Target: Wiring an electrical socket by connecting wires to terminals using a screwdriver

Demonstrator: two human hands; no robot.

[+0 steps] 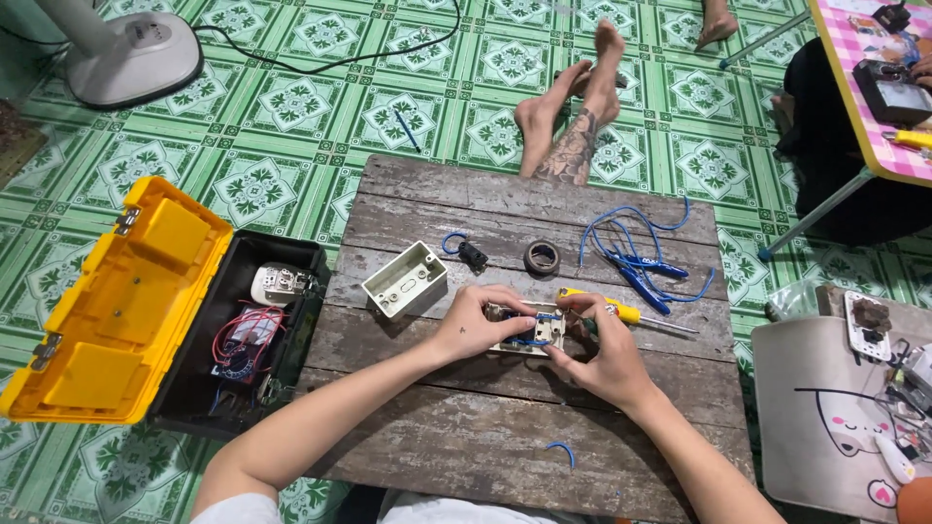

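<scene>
Both my hands meet at the middle of a weathered wooden board point(505, 427). My left hand point(476, 325) grips the left side of a white switch plate point(540, 336) lying back-up, with blue wires at its terminals. On the plate's right side my right hand point(597, 354) pinches it, fingers on the blue wires. A yellow-handled screwdriver point(621, 312) lies just behind my right hand. Left of my hands rests an empty white wall box point(405, 281).
A roll of black tape point(542, 257), a small black part with a blue wire loop point(469, 252), and blue-handled pliers with loose blue wire point(646, 264) lie farther back. An open yellow-lidded toolbox point(146, 311) sits left. Another person's bare legs point(573, 126) stretch across the green tiled floor.
</scene>
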